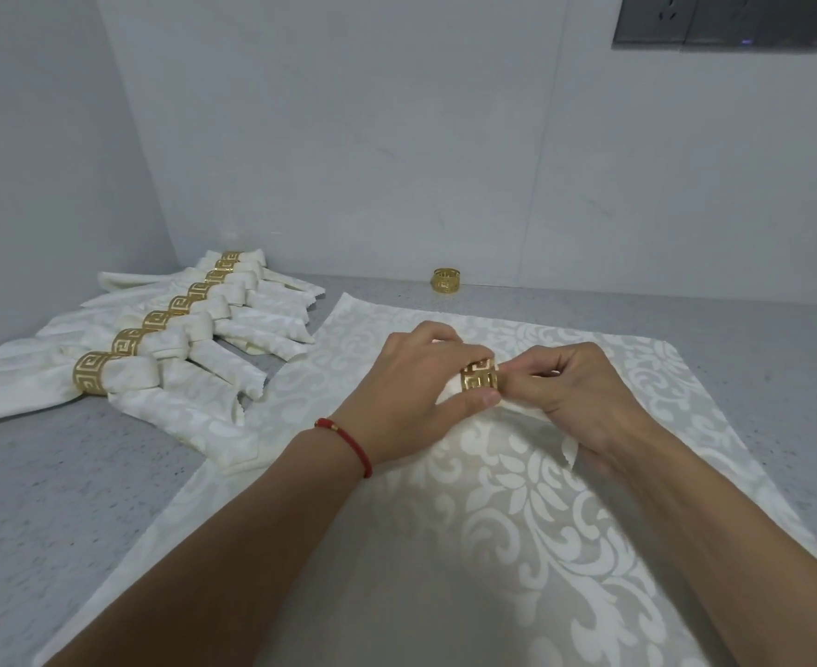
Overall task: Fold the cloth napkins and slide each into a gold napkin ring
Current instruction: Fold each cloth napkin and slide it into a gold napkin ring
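Grey speckled worktop [108,474] set into a corner of pale walls, a dark socket panel [729,19] high on the right. At the middle, a gold napkin ring [479,380] held just above a flat patterned cloth [517,546], with a gathered napkin [517,418] threaded into it and its pinked edge trailing toward the near right. Left hand [411,392] curled round the ring, thumb pressed along its near side, a red cord bracelet [348,442] at the wrist. Right hand [575,392] pinching the napkin's fabric at the ring's right opening, fingers bent. Flat cloth spread under both forearms, its far edge just short of the back wall, its left edge touching the nearest finished piece. To the left, a row of ringed napkins [156,339] laid side by side, overlapping, running diagonally back into the corner. One spare gold ring [446,280] upright near the back wall, well apart from the hands. Bare worktop showing right of the cloth and at the near left.
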Tool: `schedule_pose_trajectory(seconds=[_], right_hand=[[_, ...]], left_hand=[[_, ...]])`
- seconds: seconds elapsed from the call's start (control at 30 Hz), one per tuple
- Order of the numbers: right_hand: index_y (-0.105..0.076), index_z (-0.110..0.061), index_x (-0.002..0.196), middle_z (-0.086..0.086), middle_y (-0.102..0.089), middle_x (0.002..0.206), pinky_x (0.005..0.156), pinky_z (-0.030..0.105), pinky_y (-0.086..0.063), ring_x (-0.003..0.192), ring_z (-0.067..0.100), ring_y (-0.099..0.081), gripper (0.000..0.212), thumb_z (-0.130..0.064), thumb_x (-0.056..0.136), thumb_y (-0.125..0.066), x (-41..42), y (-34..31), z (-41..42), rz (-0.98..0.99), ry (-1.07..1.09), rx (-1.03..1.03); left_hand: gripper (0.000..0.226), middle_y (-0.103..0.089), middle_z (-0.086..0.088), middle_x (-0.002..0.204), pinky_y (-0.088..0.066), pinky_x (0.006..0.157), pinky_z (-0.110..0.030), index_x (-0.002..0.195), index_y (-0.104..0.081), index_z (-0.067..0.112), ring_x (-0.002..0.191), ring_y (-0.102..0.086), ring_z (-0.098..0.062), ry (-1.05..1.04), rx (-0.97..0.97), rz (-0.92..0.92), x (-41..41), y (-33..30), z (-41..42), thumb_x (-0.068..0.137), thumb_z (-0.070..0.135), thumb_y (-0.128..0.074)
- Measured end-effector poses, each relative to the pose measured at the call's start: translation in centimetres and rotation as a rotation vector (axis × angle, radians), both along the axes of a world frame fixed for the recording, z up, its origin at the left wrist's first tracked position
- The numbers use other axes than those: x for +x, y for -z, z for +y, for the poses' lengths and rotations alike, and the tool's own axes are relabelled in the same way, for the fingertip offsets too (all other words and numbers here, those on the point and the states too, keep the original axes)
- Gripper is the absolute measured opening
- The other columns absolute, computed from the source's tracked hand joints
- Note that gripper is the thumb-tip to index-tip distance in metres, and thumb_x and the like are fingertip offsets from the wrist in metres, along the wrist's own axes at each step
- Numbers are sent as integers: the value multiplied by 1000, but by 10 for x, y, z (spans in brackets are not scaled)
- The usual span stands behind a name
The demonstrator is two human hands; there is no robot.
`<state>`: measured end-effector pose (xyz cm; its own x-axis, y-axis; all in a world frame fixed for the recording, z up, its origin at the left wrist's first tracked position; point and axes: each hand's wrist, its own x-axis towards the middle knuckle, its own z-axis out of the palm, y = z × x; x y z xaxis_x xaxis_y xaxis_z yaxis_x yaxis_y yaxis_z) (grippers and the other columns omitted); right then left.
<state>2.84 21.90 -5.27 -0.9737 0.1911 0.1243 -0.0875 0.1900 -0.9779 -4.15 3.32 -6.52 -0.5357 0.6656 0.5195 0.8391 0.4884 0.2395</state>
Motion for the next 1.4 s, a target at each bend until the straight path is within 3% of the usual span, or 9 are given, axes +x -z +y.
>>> schedule_pose_trajectory(seconds=[0.17, 0.27, 0.43, 0.53, 0.63, 0.87, 1.0, 1.27, 1.4], right_hand=[[-82, -11, 83, 3, -79, 91, 75, 28, -53, 79, 15, -75, 10, -18, 77, -87, 0, -5, 16, -15, 37, -16], [-83, -14, 85, 1, -79, 92, 74, 27, -50, 78, 15, -72, 12, -22, 77, -87, 1, -5, 20, -27, 11, 31], [-76, -34, 78, -17, -70, 81, 67, 23, -48, 69, 1, -60, 10, -41, 86, -77, 0, -7, 25, 86, 47, 583], [-64, -25, 77, -16, -66, 72, 70, 34, -50, 70, 1, -61, 32, -50, 95, -59, -2, -10, 18, 168, -23, 821], [-54, -22, 73, -15, -53, 58, 57, 29, -38, 53, 4, -46, 38, -50, 99, -57, -2, -18, 15, 157, -41, 707], [-58, -11, 108, 3, -79, 90, 84, 45, -53, 72, 19, -68, 39, -48, 104, -47, 26, -49, -4, -77, -253, 423], [-59, -12, 105, 0, -76, 81, 65, 30, -41, 66, 9, -53, 42, -53, 103, -47, 51, -50, -18, -133, -281, 504], [-59, -17, 98, -5, -63, 76, 64, 27, -42, 64, 9, -53, 44, -59, 101, -44, 99, -11, -47, -171, -208, 724], [-52, -21, 103, -4, -61, 84, 66, 33, -42, 73, 16, -57, 45, -61, 103, -32, 118, -6, -63, -226, -153, 1063]], left_hand=[[40, -59, 24, 114, -36, 101, -42, 118, -59, 38, 117, -43, -6, -37, 100, -153, -7, -1, -14, 82, 47, -73], [42, -60, 20, 111, -39, 95, -26, 108, -59, 37, 110, -49, -4, 4, 210, -305, -1, -5, -16, 75, 29, -84], [47, -63, 15, 103, -45, 81, -13, 97, -64, 33, 92, -58, -3, -7, 324, -419, 2, -11, -18, 63, 17, -92], [46, -64, 14, 103, -47, 81, -15, 97, -64, 33, 94, -59, -4, -20, 337, -417, 5, -15, -17, 63, 22, -93], [47, -66, 10, 104, -51, 79, -19, 103, -65, 36, 93, -64, -6, -19, 330, -523, 8, -29, -20, 65, 31, -92], [41, -72, -22, 100, -57, 64, -34, 120, -58, 5, 82, -69, -31, -43, 343, -1334, 34, -67, -50, 91, 33, -68], [41, -69, -20, 90, -55, 59, -32, 121, -59, 1, 70, -64, -24, -50, 447, -1367, 54, -65, -73, 86, 16, -75], [43, -70, -13, 92, -52, 53, -27, 113, -67, 5, 69, -66, -18, -129, 367, -1239, 104, -47, -98, 76, -15, -73], [42, -72, -8, 96, -59, 70, -29, 109, -70, 11, 78, -70, -16, -192, 271, -1135, 116, -32, -104, 72, -5, -80]])
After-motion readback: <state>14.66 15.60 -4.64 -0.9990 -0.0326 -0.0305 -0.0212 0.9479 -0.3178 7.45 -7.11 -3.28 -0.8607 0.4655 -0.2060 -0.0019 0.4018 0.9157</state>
